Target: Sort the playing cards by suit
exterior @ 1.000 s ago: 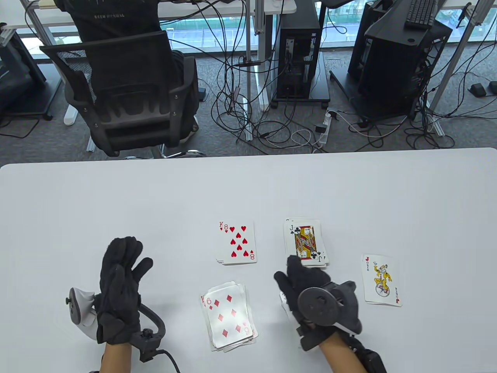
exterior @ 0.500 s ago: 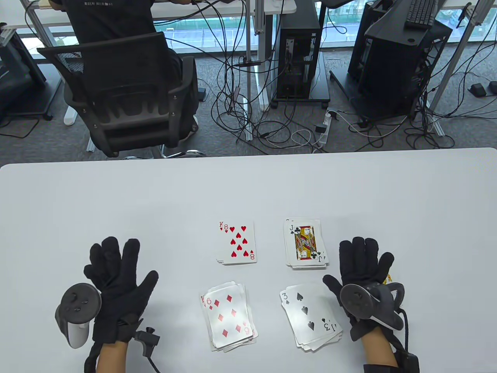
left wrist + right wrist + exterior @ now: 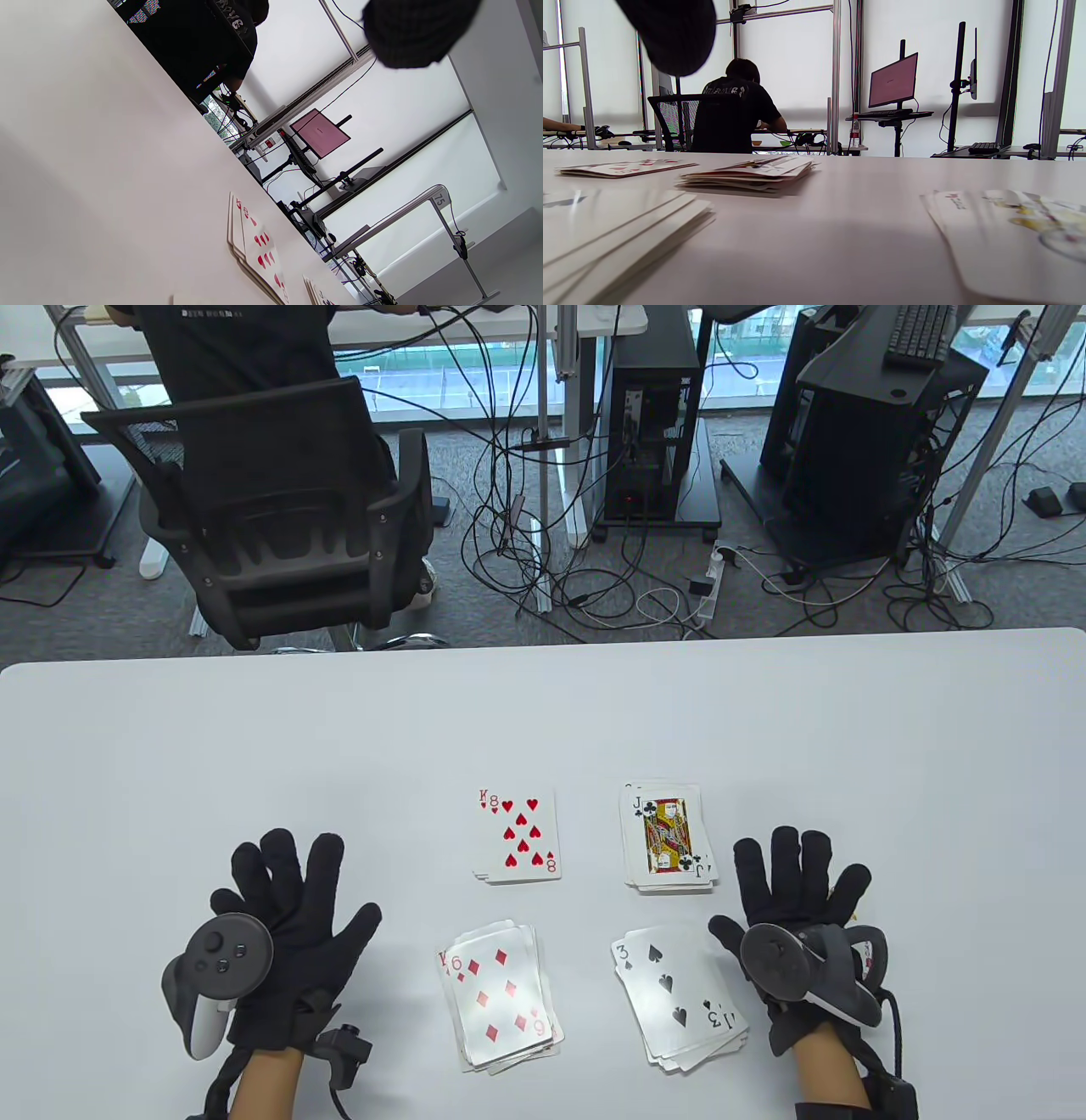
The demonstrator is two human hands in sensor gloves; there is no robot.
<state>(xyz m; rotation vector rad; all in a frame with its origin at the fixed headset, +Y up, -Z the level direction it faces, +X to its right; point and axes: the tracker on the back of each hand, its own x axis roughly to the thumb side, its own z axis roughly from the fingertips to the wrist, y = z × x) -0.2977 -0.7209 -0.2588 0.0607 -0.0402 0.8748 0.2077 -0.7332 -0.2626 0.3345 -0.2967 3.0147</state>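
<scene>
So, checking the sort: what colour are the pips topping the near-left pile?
Red diamonds, clearest in the table view.

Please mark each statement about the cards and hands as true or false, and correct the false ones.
1. The top card of the hearts pile is an 8. True.
2. The clubs pile shows a queen on top. False: it shows a jack.
3. The right hand holds a card in the air. False: it lies spread and flat, palm down, over the joker, beside the spades pile.
4. The diamonds pile lies nearer the person than the hearts pile. True.
5. The left hand rests on the diamonds pile. False: it is spread on the table, left of that pile and apart from it.
</scene>
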